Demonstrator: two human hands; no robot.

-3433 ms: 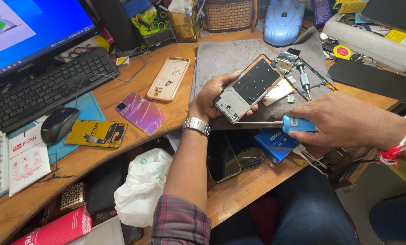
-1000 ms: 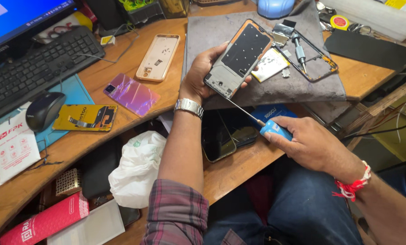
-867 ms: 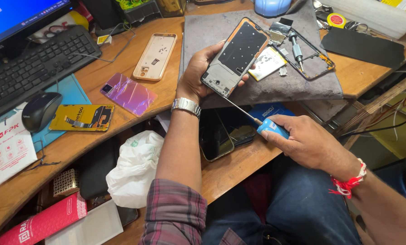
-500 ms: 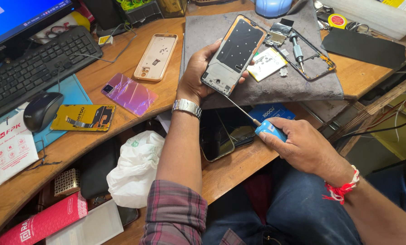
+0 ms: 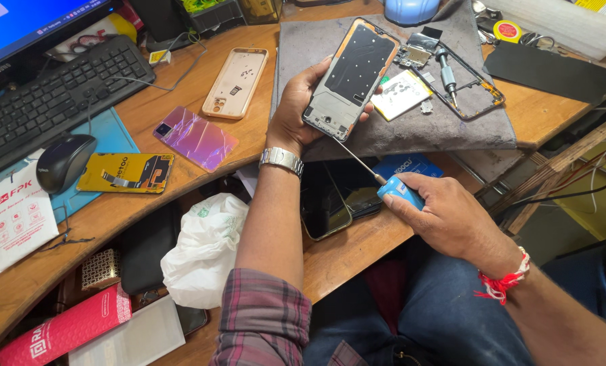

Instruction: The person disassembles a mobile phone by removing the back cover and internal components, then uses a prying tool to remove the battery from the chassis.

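phone frame: you've got the opened phone frame (image 5: 351,80) lifted off the grey mat (image 5: 411,129), tilted, inner side up, dark panel facing you, its lower end toward your lap

step: looks to me like you're on the screws along the bottom edge of that frame, the driver tip sits right at the lower corner

screwdriver: thin shaft, blue handle (image 5: 399,192), running from the frame's bottom edge down and right to your other hand

left hand: your left hand (image 5: 296,115) is wrapped around the frame from the left side, thumb over the near edge, fingers curled behind, so it's gripping the frame firmly, metal watch (image 5: 282,159) on the wrist, forearm coming straight up from the plaid sleeve

right hand: your right hand (image 5: 449,217) is closed around the blue handle, fingertips pinching it, wrist low over the desk edge, red thread band on it

next move: I'd guess it needs the tip seated square in the screw head before you twist, and the frame kept steady, can't tell from here if the tip is actually in a screw

around it: a battery (image 5: 401,95) and a second, bare frame (image 5: 472,91) lie on the mat just right of the one you're holding, two dark phones (image 5: 337,200) sit on the desk edge under the shaft, a beige case (image 5: 235,83) and a shiny pink back cover (image 5: 194,137) are off to the left, well apart
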